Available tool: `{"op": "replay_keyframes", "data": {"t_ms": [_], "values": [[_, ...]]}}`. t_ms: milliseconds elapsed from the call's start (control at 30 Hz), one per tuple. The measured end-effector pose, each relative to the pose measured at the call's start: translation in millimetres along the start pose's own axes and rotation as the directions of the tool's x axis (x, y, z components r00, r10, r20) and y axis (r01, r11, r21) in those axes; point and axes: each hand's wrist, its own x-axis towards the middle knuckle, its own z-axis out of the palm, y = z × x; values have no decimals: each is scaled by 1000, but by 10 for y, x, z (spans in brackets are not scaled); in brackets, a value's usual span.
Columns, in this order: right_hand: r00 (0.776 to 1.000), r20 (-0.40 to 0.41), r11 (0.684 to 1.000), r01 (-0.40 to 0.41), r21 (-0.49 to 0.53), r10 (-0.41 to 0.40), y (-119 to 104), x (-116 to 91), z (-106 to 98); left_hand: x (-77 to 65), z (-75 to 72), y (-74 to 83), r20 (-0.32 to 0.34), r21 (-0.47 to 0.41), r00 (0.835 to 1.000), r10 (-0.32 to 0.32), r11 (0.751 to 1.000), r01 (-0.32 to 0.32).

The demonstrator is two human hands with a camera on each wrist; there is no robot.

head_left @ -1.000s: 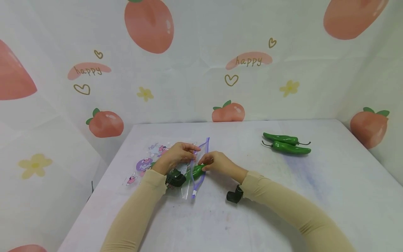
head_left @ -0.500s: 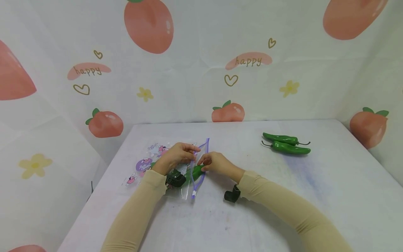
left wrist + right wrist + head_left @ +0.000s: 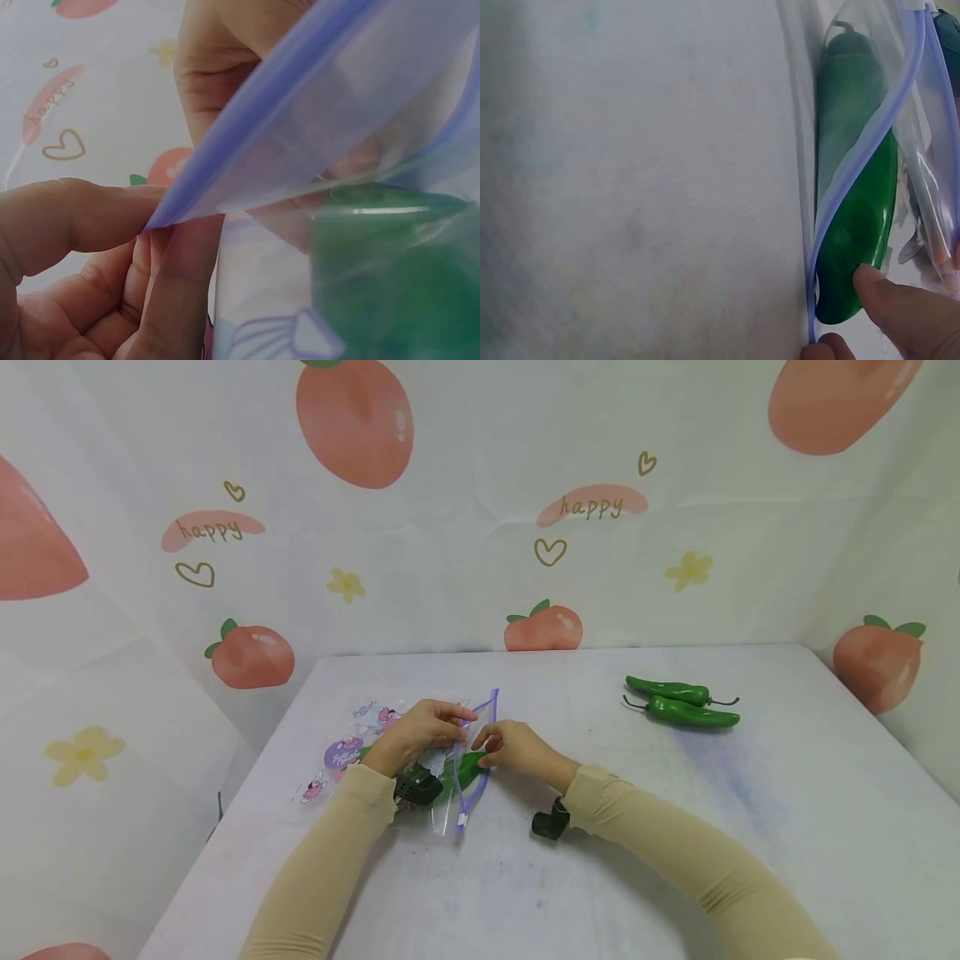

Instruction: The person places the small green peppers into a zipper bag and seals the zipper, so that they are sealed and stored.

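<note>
Purple-edged plastic bag (image 3: 360,97) tight between left fingers (image 3: 82,221), glossy tapered pepper (image 3: 861,217) between right fingers (image 3: 900,309).

From where I stand, a bag (image 3: 315,787) lies on the left half of the table (image 3: 480,893), its mouth facing right and the slider (image 3: 462,818) at the mouth's near end. A pepper (image 3: 859,229) sits in it, stem end inside, other end at the opening. The person's left hand (image 3: 420,731) is over the bag, at the mouth's edge; the right hand (image 3: 525,750) is just right of the opening, at the pepper's end. Well off to the right, toward the back, lie a rear pepper (image 3: 667,690) and, just before it, a front pepper (image 3: 693,713). A cloth (image 3: 450,568) hangs behind the table.
</note>
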Motion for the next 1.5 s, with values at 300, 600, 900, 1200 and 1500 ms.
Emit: {"op": "replay_keyframes", "data": {"t_ms": [300,600,900,1200,1500], "values": [[998,-13,994,-59,95,61,46,-68,-120,22,12,-32,14,-13,1000,4,1000,-4],[998,-54,990,-28,140,36,116,-240,-444,4,29,-7,-5,-3,1000,-27,1000,27],[987,-135,983,-60,173,84,298,-497,-875,13,31,-28,-3,5,1000,-13,1000,13],[965,-239,983,-70,171,110,502,-786,-1298,18,26,-35,-6,5,1000,-11,1000,11],[934,-327,983,-100,155,146,666,-1014,-1590,10,22,-17,-22,18,1000,-21,1000,21]]}}
